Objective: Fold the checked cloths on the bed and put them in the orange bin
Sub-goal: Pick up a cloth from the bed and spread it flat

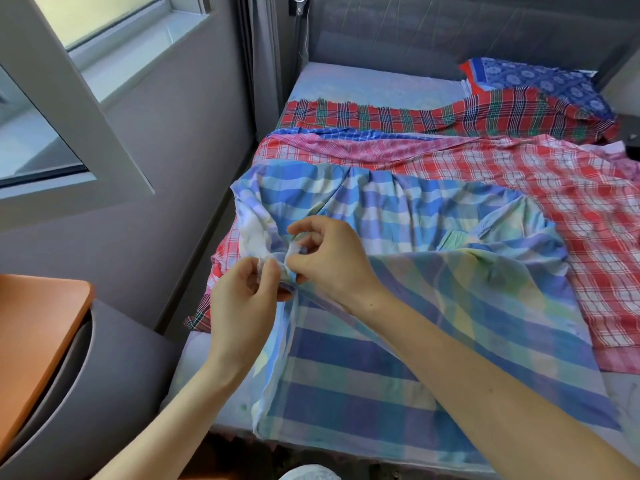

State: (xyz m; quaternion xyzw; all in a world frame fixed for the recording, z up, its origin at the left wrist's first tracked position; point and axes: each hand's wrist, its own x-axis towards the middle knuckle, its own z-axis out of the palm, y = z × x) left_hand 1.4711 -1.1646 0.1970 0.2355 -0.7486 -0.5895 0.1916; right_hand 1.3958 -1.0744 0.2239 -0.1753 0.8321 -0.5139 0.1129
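A blue, green and yellow checked cloth (408,209) lies crumpled on the near part of the bed, one part draped over my right forearm. My left hand (242,299) pinches its bunched edge at the bed's left side. My right hand (329,258) pinches the same edge just beside it, the two hands almost touching. Under it spreads a red and white checked cloth (519,188). Further back lies a red and green checked cloth (433,116). An orange surface (34,334) shows at the lower left; I cannot tell if it is the bin.
A blue patterned pillow (540,81) sits at the bed's far right by the grey headboard (450,36). A grey wall and window (86,26) run along the left. The pale mattress (363,84) shows bare at the far left.
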